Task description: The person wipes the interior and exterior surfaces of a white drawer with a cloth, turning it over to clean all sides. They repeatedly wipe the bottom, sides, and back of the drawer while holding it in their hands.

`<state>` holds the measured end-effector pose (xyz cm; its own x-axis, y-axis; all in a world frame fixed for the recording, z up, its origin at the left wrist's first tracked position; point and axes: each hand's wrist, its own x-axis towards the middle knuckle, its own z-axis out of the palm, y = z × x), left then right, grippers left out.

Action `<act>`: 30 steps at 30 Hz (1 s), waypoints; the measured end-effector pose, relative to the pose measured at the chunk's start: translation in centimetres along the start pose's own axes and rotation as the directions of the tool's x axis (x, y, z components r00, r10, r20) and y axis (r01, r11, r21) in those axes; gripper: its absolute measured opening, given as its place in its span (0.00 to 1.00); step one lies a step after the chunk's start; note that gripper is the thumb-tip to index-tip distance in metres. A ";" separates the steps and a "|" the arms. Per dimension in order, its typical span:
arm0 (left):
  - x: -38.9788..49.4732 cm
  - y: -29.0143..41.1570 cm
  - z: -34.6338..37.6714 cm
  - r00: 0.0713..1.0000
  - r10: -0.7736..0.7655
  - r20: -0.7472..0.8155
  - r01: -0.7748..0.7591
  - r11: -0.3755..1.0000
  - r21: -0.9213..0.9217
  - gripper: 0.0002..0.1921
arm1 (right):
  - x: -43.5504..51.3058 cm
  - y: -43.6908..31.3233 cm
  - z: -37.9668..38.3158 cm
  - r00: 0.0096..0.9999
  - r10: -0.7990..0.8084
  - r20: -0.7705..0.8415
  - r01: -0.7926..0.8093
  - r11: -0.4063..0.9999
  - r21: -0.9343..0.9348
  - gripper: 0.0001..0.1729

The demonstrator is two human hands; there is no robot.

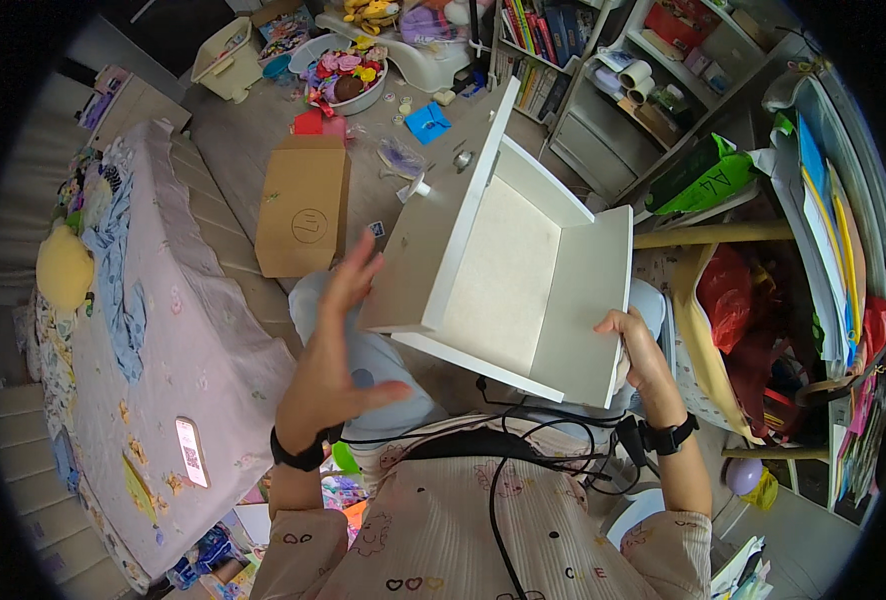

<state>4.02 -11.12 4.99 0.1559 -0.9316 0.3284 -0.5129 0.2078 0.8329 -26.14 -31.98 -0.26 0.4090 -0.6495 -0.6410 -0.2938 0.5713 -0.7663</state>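
A white drawer (pixel 518 262) rests tilted across my lap, its inside facing up and its front panel on the left. A round metal knob (pixel 463 159) and a white knob-like piece (pixel 419 187) stick out of the front panel. My right hand (pixel 634 349) grips the drawer's back board, thumb on the inner side and the other fingers mostly hidden behind it. My left hand (pixel 345 337) is raised just left of the front panel, fingers spread and holding nothing. I cannot tell whether it touches the panel.
A cardboard box (pixel 300 206) and a blue packet (pixel 428 122) lie on the floor ahead. On the bed (pixel 210 360) at left is a phone (pixel 191 451). Black cables (pixel 548 427) run across my waist. Shelves (pixel 600 142) stand at upper right; a yellow-rimmed fabric bin (pixel 694 322) is at right.
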 end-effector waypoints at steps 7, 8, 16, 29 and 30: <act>-1.9 -2.3 1.5 0.923 -0.382 -0.045 0.363 0.904 -0.223 0.58 | 0.8 0.0 0.0 0.996 0.046 0.071 -0.047 0.999 0.016 0.29; -1.9 -3.4 1.5 0.877 -0.479 -0.033 0.437 0.825 -0.359 0.58 | 0.8 0.1 0.1 0.997 0.045 0.069 -0.046 0.999 0.013 0.28; -2.4 -12.3 1.3 0.841 -0.502 0.199 0.327 0.180 -0.928 0.49 | 2.2 -0.2 -0.3 0.988 0.045 0.145 -0.043 0.999 -0.015 0.35; 4.0 -15.5 7.6 0.955 -0.051 0.291 0.205 -0.596 -0.777 0.49 | 5.4 -4.2 0.1 0.989 0.131 0.064 -0.125 0.988 -0.091 0.33; 4.6 -15.7 7.4 0.959 -0.022 0.282 0.210 -0.609 -0.765 0.49 | 5.5 -4.7 -0.3 0.991 0.121 0.049 -0.116 0.988 -0.100 0.33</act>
<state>6.54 -20.88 -9.82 -0.0767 -0.9823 0.1710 0.9908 -0.0943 -0.0972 -22.74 -38.38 -0.19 0.4122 -0.5504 -0.7261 -0.4243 0.5892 -0.6875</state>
